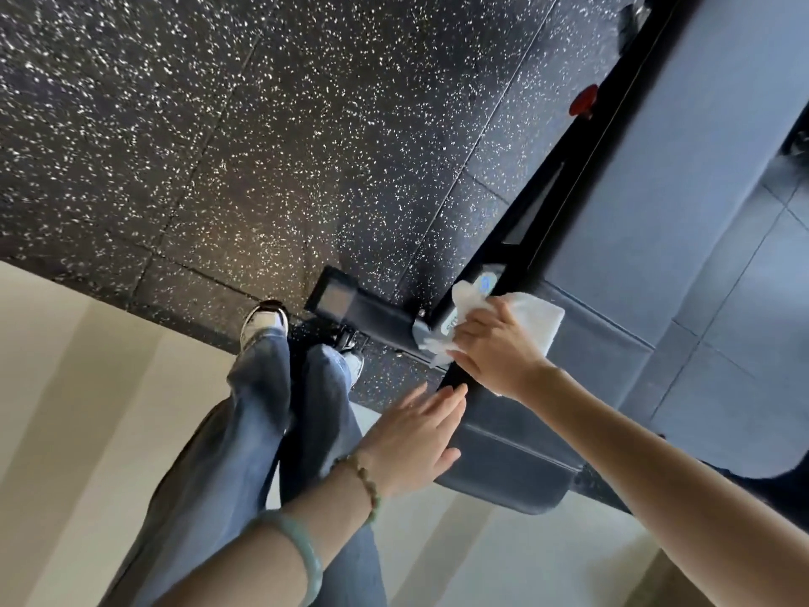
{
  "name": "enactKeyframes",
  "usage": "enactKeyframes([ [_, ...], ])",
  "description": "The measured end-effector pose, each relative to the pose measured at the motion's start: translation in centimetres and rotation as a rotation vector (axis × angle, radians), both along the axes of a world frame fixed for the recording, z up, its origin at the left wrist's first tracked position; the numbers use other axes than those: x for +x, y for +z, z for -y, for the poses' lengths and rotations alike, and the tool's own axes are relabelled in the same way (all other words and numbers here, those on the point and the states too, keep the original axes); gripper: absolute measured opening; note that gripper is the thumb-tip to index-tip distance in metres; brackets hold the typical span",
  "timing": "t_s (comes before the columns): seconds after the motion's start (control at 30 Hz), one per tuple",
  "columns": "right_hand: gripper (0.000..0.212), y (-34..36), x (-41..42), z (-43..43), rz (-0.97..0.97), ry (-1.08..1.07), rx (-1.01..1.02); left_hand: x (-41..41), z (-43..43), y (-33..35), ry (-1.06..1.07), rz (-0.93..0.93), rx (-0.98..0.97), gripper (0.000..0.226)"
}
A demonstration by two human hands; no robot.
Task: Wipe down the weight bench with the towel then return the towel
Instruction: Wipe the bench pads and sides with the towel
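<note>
The wipe was in full swing: the right hand (490,348) had its fingers closed around the white towel (525,315), pressing it onto the grey bench pad (656,203) at the pad's near edge, by the black frame (582,168). The left hand (416,435) lay flat beside it, fingers spread and holding nothing. Next call, by my reckoning: sweep the cloth up the long backrest. The count: one towel, one bench, two hands, two bracelets.
</note>
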State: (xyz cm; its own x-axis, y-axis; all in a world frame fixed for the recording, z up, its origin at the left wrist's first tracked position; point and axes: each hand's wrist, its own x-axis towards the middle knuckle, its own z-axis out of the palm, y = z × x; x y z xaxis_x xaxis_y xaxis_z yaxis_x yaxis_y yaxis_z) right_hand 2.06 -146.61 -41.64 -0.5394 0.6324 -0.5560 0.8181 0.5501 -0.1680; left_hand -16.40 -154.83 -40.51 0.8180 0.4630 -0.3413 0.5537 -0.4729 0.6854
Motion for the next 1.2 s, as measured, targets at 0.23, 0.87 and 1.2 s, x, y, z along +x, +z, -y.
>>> enactKeyframes([
  [0.23, 0.025, 0.3, 3.6, -7.2, 0.152, -0.095, 0.218, 0.2, 1.0, -0.3, 0.070, 0.012, 0.045, 0.060],
  [0.87, 0.056, 0.2, 1.8, -4.6, 0.259, 0.044, 0.084, 3.1, 8.1, 0.3, 0.539, -0.077, 0.091, 0.058],
  [1.2, 0.043, 0.6, -4.5, 4.7, 0.208, 0.310, -0.196, 3.8, 12.4, 0.4, 0.635, -0.089, 0.170, 0.057],
])
